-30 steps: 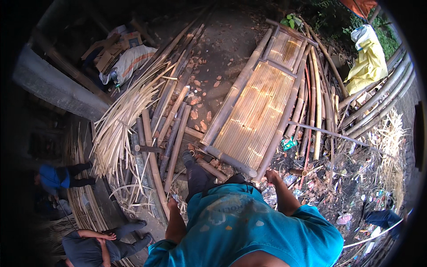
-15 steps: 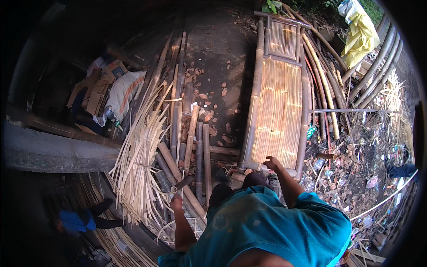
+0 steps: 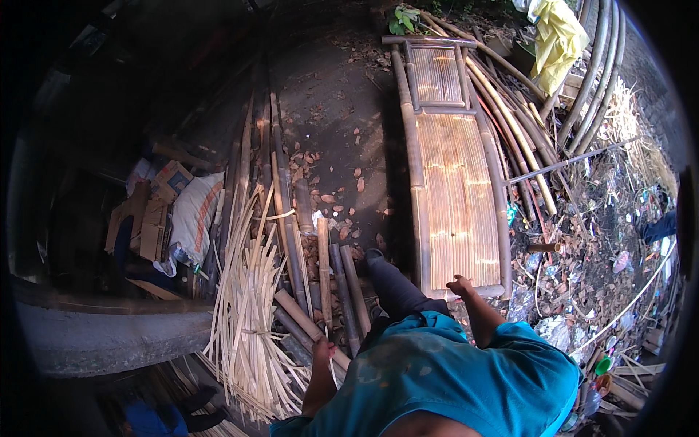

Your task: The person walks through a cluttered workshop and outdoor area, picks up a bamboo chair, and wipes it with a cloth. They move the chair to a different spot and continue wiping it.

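Observation:
A long bamboo bench or bed frame, with slats lengthwise between thick poles, lies ahead of me. Over its near end is my right hand, fingers apart and nothing visible in them. I cannot tell whether it touches the slats. Low on my left side, my left hand is closed beside cut bamboo poles; what it holds, if anything, is too small to make out. Left of that hand lies a big bundle of pale split bamboo strips. My dark-trousered leg is by the frame's near left corner.
Long bamboo poles lie along the frame's right side, near a yellow sack. Litter covers the ground at right. A white sack and cardboard lie left, above a concrete ledge. A person in blue is lower left.
My leg has come forward beside the frame. The left hand has drawn closer to my body, and the dark blade-like thing near it no longer shows. The right hand stays over the near end.

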`<action>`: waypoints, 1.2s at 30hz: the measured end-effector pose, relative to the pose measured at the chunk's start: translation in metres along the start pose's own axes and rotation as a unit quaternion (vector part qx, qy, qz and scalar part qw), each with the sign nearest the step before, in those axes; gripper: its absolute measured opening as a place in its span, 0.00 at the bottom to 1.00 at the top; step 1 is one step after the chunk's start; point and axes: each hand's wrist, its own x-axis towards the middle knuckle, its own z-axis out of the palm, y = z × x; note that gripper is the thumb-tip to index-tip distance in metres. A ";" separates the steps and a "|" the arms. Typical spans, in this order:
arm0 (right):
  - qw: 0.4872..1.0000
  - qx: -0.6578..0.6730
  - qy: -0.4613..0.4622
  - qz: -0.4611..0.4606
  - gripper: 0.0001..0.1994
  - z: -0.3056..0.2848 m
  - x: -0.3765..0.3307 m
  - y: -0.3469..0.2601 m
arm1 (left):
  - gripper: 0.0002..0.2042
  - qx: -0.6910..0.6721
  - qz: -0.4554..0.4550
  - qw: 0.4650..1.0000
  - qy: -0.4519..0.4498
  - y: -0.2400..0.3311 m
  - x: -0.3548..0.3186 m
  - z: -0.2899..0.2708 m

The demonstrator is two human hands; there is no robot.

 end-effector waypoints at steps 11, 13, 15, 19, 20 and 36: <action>0.939 0.235 -0.129 0.214 0.22 -0.039 0.177 -0.104 | 0.17 0.102 -0.030 0.994 -0.026 0.259 0.096 0.082; 0.920 0.335 -0.079 0.188 0.27 -0.088 0.222 -0.145 | 0.17 0.093 -0.006 0.996 -0.008 0.330 0.115 0.100; 0.889 0.427 -0.028 0.164 0.28 -0.180 0.224 -0.232 | 0.17 0.142 0.040 0.989 0.014 0.391 0.137 0.120; 0.855 0.517 0.034 0.010 0.14 -0.287 0.283 -0.270 | 0.13 0.037 0.184 0.982 0.034 0.550 0.144 0.222; 0.816 0.577 0.036 -0.012 0.10 -0.298 0.302 -0.266 | 0.13 0.061 0.193 0.979 0.010 0.579 0.142 0.253; 0.775 0.577 -0.014 0.259 0.10 -0.290 0.435 -0.384 | 0.22 0.183 0.084 0.906 -0.373 0.817 0.373 0.367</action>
